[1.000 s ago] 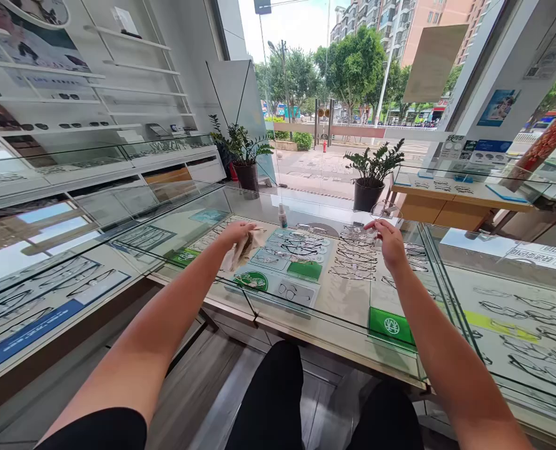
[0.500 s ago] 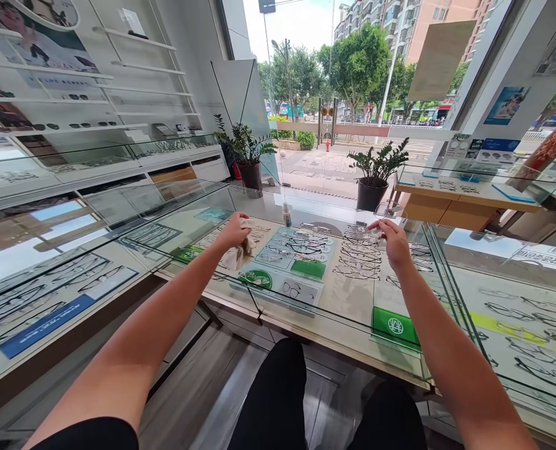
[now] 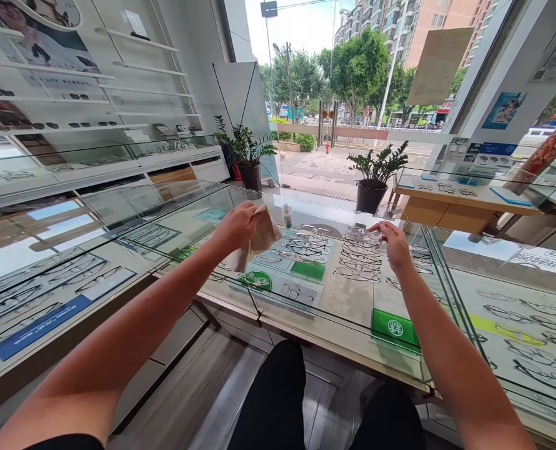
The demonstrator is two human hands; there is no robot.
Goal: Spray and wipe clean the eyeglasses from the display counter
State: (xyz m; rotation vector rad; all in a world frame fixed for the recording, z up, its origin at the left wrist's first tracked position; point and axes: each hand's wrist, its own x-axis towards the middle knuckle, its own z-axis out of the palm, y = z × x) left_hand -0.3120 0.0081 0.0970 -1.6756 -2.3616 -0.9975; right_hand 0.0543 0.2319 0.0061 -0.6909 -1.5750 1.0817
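Note:
My left hand [image 3: 241, 226] is closed on a beige cloth [image 3: 265, 234], which hangs loosely from the fingers above the glass display counter [image 3: 240, 312]. To the right, my right hand [image 3: 394, 242] pinches a thin-framed pair of eyeglasses [image 3: 392, 211]; its outline is faint against the glass. Below and between the hands, rows of eyeglasses [image 3: 358, 259] lie inside the counter. A small spray bottle [image 3: 287, 217] stands upright beyond the cloth. Under the glass are a round green sign [image 3: 255, 280] and a green card [image 3: 394, 327].
Two potted plants [image 3: 372, 181] stand behind the counter, before the window. Another display case [image 3: 531, 300] adjoins on the right, and a blue-edged tray of frames [image 3: 57, 322] is on the left. Wall shelves [image 3: 151, 90] rise at the back left. My knees [image 3: 273, 394] are close to the counter's front.
My left hand has lifted and moved right, and the cloth has opened out and hangs lower from it. My right hand has barely moved and keeps its pinch.

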